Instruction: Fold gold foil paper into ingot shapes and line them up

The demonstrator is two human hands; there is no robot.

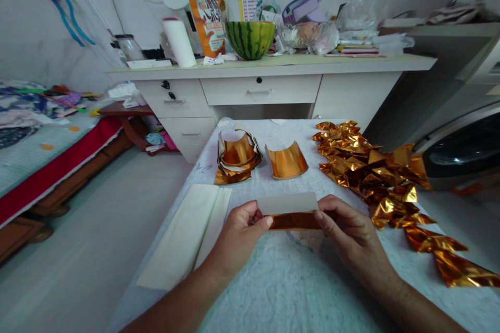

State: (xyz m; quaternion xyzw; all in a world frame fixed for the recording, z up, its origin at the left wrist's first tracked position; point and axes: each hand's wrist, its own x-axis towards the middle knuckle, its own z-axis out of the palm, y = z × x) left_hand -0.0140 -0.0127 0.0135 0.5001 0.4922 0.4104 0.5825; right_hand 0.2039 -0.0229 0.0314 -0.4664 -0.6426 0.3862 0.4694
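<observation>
Between my two hands is a sheet of gold foil paper (292, 221), its pale back showing above a folded gold strip along the near edge. My left hand (245, 223) pinches the left end, thumb on the gold strip. At the right end, my right hand (347, 226) grips the sheet between thumb and fingers. Beyond them lie a curled gold sheet (288, 161) and a stack of curled gold sheets (237, 153). Folded gold foil pieces (371, 166) are heaped along the table's right side.
Flat pale paper sheets (183, 234) lie at the left edge of the cloth-covered table (273, 291). Behind stands a white desk (261, 88) with a cut watermelon (250, 39) and an orange pouch (209, 18). A bed (50, 151) is on the left, a washing machine (464, 140) on the right.
</observation>
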